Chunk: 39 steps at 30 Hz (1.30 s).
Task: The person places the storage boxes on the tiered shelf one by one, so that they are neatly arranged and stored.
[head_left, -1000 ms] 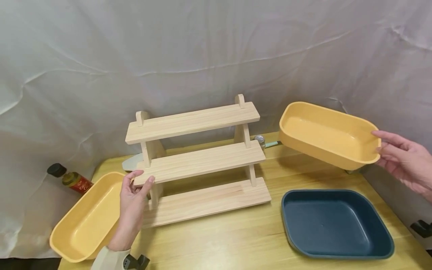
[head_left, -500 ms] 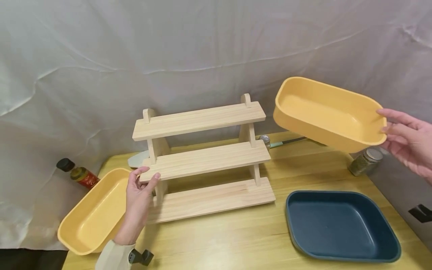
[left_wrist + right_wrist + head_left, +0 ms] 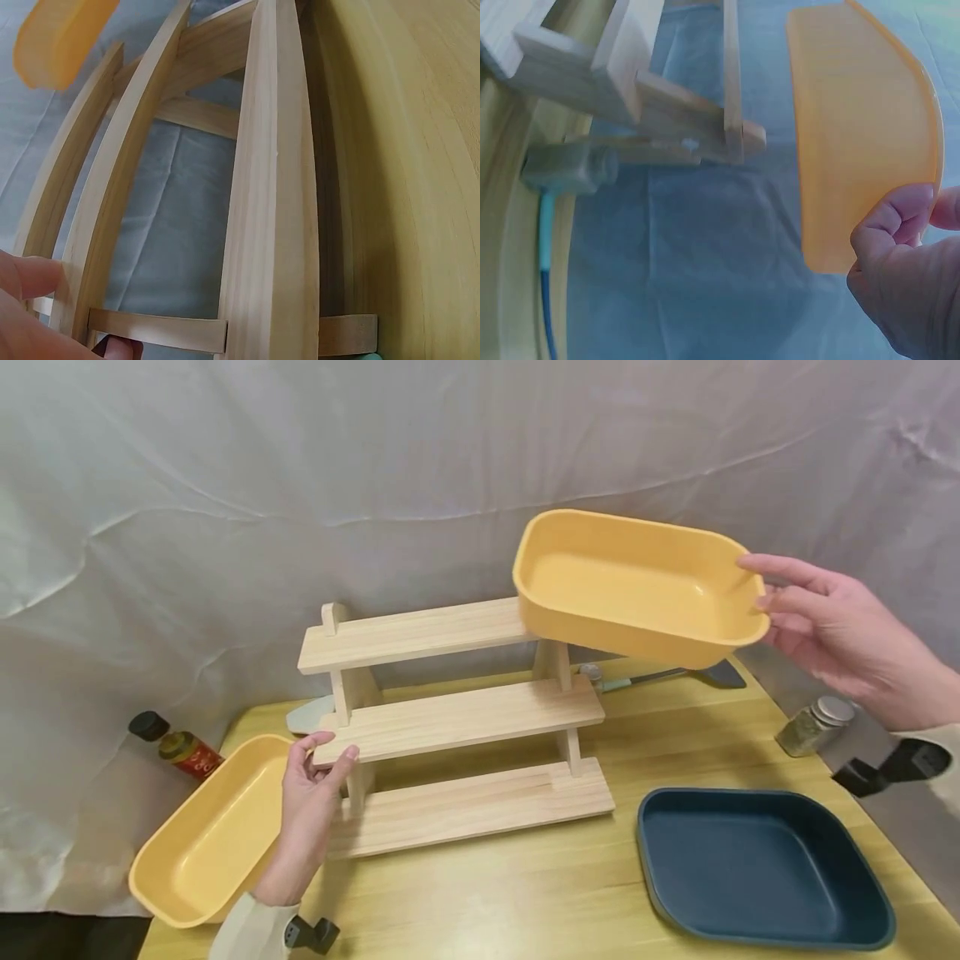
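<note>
A three-tier wooden shelf stands on the table. My left hand grips the left end of its middle board, the thumb on top. My right hand pinches the right end wall of a yellow bin, held in the air. In the head view the bin's left end overlaps the right part of the top board; the right wrist view shows the bin apart from the wood. Its inside holds nothing that I can see.
A second yellow bin lies at the left, beside a red-labelled bottle. A dark blue bin sits at the front right. Near the right edge stands a spice jar. Behind the shelf lies a spatula.
The yellow bin in my right hand has risen and moved left, over the shelf's right end. The spice jar and spatula have come into sight. My left hand keeps its grip on the shelf.
</note>
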{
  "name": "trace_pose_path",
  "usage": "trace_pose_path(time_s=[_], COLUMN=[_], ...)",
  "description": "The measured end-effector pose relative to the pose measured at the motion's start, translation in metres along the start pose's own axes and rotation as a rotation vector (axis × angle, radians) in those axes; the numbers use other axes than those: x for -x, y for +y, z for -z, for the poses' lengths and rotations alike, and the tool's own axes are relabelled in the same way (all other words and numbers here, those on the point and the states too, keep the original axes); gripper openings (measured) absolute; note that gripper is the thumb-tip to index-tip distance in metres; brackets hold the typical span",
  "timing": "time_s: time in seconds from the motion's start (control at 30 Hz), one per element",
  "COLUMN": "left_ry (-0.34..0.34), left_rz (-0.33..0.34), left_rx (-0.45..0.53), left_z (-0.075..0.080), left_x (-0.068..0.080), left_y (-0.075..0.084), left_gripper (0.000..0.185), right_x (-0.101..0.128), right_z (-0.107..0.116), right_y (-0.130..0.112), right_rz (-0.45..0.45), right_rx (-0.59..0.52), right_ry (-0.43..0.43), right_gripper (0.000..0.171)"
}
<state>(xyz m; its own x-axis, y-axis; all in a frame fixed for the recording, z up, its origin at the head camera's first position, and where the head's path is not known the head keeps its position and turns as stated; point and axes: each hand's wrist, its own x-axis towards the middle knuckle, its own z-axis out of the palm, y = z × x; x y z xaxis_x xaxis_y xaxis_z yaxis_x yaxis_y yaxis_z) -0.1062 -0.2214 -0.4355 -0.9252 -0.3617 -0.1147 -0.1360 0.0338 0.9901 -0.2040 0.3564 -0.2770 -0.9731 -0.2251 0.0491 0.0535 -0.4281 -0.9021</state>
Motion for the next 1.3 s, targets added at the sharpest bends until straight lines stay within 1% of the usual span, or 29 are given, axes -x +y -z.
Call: trace_pose_path(time_s=[0.1, 0.23, 0.33, 0.53, 0.67, 0.87, 1.03, 1.17, 1.3], left_ry=[0.015, 0.019, 0.018, 0.035, 0.034, 0.033, 0.023, 0.025, 0.031], left_rz=[0.0, -0.002, -0.008, -0.027, -0.03, -0.046, -0.053, -0.053, -0.074], left_rx=[-0.007, -0.02, -0.025, 0.003, 0.012, 0.042, 0.041, 0.031, 0.023], left_z=[0.001, 0.001, -0.001, -0.006, -0.007, -0.011, -0.014, -0.017, -0.016], left_x=[0.001, 0.002, 0.003, 0.004, 0.005, 0.004, 0.003, 0.004, 0.006], left_y=[-0.001, -0.003, -0.004, -0.004, -0.003, -0.004, -0.004, -0.005, -0.004], left_gripper=[0.045, 0.047, 0.048, 0.047, 0.046, 0.043, 0.043, 0.044, 0.044], right_x=[-0.018, -0.039, -0.052, -0.074, -0.089, -0.117, -0.138, -0.15, -0.156], right_z=[-0.019, -0.047, -0.067, -0.101, -0.117, -0.131, -0.134, -0.134, -0.134], right_y=[0.006, 0.013, 0.018, 0.028, 0.037, 0.047, 0.053, 0.059, 0.065], right_rz=[-0.017, -0.056, -0.078, -0.101, -0.126, -0.147, -0.156, -0.18, -0.21], right_rx=[0.041, 0.141, 0.19, 0.24, 0.277, 0.315, 0.319, 0.329, 0.323], right_ry=[-0.038, -0.051, -0.059, -0.095, -0.113, -0.147, -0.155, -0.161, -0.159], right_gripper=[0.044, 0.042, 0.04, 0.041, 0.045, 0.048, 0.049, 0.05, 0.051])
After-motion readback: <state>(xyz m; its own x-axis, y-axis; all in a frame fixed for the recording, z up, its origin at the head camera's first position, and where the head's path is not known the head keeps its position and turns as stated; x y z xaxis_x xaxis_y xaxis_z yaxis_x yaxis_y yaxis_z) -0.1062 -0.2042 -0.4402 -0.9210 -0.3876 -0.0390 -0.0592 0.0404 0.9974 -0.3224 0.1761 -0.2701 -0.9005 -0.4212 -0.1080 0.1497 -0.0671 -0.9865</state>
